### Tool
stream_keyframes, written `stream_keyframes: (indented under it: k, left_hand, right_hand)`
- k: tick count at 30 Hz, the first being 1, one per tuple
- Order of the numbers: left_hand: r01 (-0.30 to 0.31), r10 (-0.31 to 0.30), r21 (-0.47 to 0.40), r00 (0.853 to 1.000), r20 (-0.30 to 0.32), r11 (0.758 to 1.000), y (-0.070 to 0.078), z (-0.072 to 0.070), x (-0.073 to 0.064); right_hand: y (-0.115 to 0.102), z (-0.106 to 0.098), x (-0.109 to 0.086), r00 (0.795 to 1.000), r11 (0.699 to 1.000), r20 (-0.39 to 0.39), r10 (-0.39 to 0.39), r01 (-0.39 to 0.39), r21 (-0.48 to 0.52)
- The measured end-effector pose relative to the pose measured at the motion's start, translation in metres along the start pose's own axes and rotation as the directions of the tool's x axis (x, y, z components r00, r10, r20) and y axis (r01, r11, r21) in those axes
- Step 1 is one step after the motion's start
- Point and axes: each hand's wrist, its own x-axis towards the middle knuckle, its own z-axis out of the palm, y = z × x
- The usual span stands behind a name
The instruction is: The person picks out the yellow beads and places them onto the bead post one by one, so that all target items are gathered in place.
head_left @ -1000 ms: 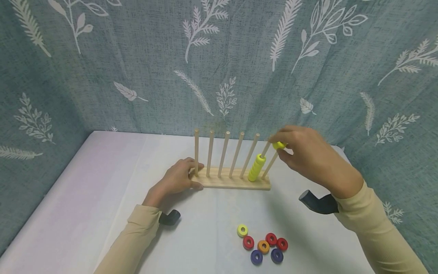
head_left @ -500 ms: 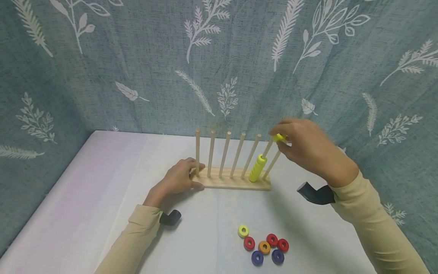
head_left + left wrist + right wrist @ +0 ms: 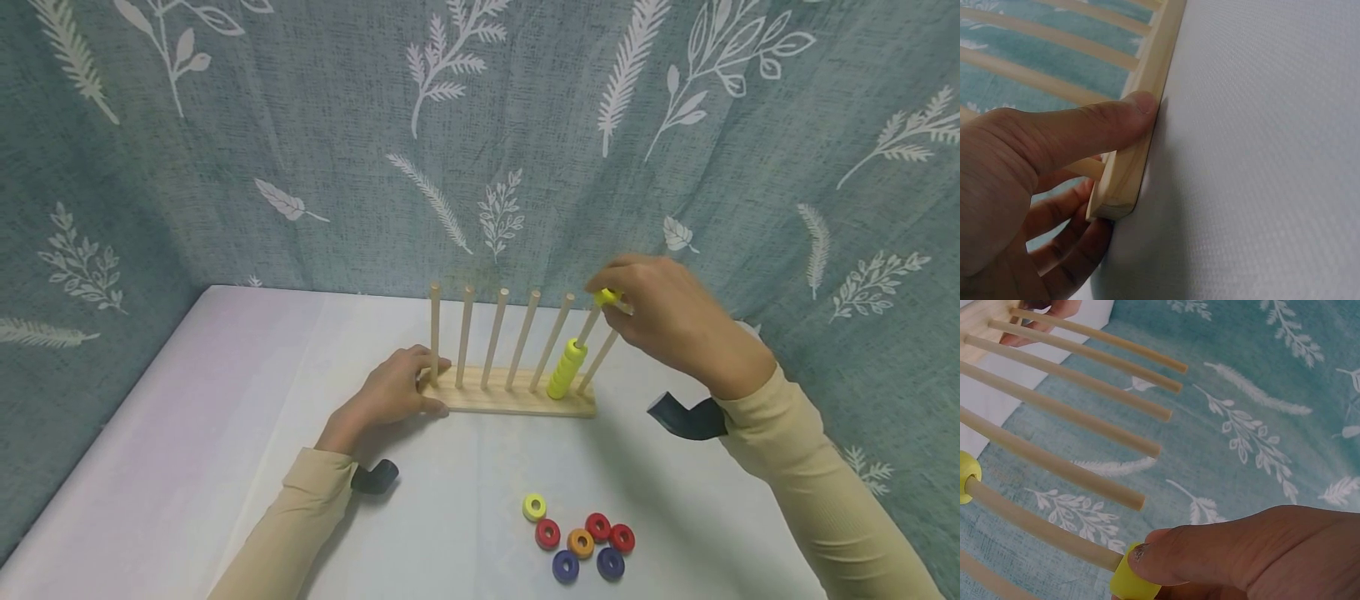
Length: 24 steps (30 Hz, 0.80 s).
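A wooden peg rack [image 3: 517,403] with a row of upright pegs stands on the white table. My left hand [image 3: 390,387] grips its left end; in the left wrist view the thumb [image 3: 1122,119] lies on the base's edge, the fingers behind. Between thumb and fingers, my right hand [image 3: 667,321] pinches a yellow ring [image 3: 1132,578] at the top of the second peg from the right. Lower on that same peg sits a stack of yellow rings [image 3: 567,369], apart from the held one. Fingers partly hide the held ring.
Loose rings lie nearer on the table: a yellow ring [image 3: 534,507], an orange ring [image 3: 581,543], several red ones such as a red ring [image 3: 547,534], and two purple ones including a purple ring [image 3: 611,564]. A patterned green curtain [image 3: 337,233] hangs behind.
My right hand has risen and shifted slightly left with the yellow ring, bringing it to the top of the second peg from the right. My left hand keeps its grip on the rack.
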Motion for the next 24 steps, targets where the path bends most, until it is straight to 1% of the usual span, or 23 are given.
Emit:
stream_keyframes:
  k: [7, 15, 20, 24]
  left_hand:
    - [0.002, -0.002, -0.003, 1.0, -0.001, 1.0, 0.001, 0.0, 0.0]
    - [-0.002, 0.001, 0.01, 1.0, 0.004, 1.0, 0.002, 0.0, 0.001]
    - [-0.004, 0.004, 0.008, 1.0, 0.004, 1.0, 0.001, 0.0, 0.001]
    - [-0.002, 0.002, 0.001, 1.0, 0.002, 1.0, 0.0, 0.0, 0.002]
  right_hand:
    - [0.003, 0.002, 0.0, 1.0, 1.0, 0.002, -0.02, 0.02, 0.003]
    - [0.003, 0.003, -0.005, 1.0, 0.999, -0.006, -0.031, 0.031, -0.019]
    - [-0.002, 0.003, -0.013, 0.998, 0.998, -0.035, -0.051, 0.05, -0.028]
    - [-0.007, 0.002, -0.022, 0.994, 0.996, -0.078, -0.083, 0.081, -0.029]
